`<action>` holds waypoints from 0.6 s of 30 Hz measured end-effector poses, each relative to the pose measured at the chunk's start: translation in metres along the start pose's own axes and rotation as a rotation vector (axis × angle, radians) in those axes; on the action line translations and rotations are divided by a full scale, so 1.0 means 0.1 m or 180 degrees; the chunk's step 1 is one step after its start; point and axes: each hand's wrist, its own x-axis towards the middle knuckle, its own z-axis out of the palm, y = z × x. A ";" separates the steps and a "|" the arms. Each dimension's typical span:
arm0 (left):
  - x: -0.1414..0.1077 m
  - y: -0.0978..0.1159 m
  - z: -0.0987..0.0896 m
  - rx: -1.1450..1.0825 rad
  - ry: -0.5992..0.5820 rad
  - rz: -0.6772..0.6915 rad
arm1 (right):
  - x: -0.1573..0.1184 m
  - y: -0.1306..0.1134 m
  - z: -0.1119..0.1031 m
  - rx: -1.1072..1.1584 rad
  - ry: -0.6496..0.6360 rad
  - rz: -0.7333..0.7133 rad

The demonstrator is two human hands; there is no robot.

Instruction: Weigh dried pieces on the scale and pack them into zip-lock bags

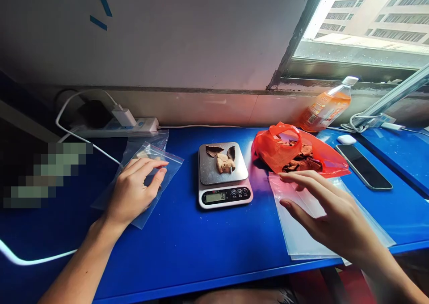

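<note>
A digital kitchen scale (225, 177) stands mid-table with three dried, curled brown pieces (225, 162) on its steel plate; its display appears to read 76 or 7.6. My left hand (138, 188) lies over clear zip bags (171, 156) left of the scale, thumb and fingers apart. On the right, my right hand (324, 212) hovers above a stack of clear plastic bags (295, 237), its fingers spread and holding nothing. Just beyond it, a red plastic bag (275, 154) gapes around more dried brown pieces (303, 157).
An orange drink bottle (328, 105) leans by the wall behind the red bag. A phone (364, 166) and a white earbud case (346, 139) lie at the right. At the back left is a power strip (145, 124) with a plugged-in charger (124, 116) and white cable.
</note>
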 end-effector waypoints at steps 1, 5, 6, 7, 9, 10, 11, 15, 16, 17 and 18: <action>0.00 0.01 0.00 -0.0002 0.0005 0.0012 | -0.07 0.01 0.00 -0.0038 -0.0013 0.0022; 0.00 0.02 0.00 -0.0013 0.0008 0.0037 | -0.30 0.14 0.00 -0.0206 -0.0024 0.0353; 0.00 0.03 0.01 -0.0015 0.0005 0.0039 | -0.36 0.19 0.00 -0.0254 -0.0002 0.0489; 0.00 0.03 0.01 -0.0017 0.0007 0.0039 | -0.41 0.24 -0.01 -0.0308 0.0038 0.0636; 0.00 0.03 0.01 -0.0021 0.0008 0.0039 | -0.52 0.34 -0.02 -0.0418 0.0161 0.0960; 0.00 0.03 0.01 -0.0024 0.0010 0.0039 | -0.57 0.38 -0.03 -0.0457 0.0227 0.1125; 0.00 0.03 0.01 -0.0032 0.0016 0.0037 | -0.61 0.42 -0.02 -0.0483 0.0282 0.1271; 0.01 -0.01 0.05 -0.0046 0.0047 -0.0032 | -0.71 0.54 0.03 -0.0440 0.0292 0.1527; 0.02 -0.03 0.06 -0.0033 0.0049 -0.0048 | -0.71 0.56 0.05 -0.0404 0.0248 0.1538; 0.03 -0.04 0.08 -0.0014 0.0041 -0.0058 | -0.70 0.58 0.06 -0.0367 0.0213 0.1544; 0.03 -0.04 0.09 0.0007 0.0035 -0.0066 | -0.68 0.59 0.08 -0.0334 0.0200 0.1546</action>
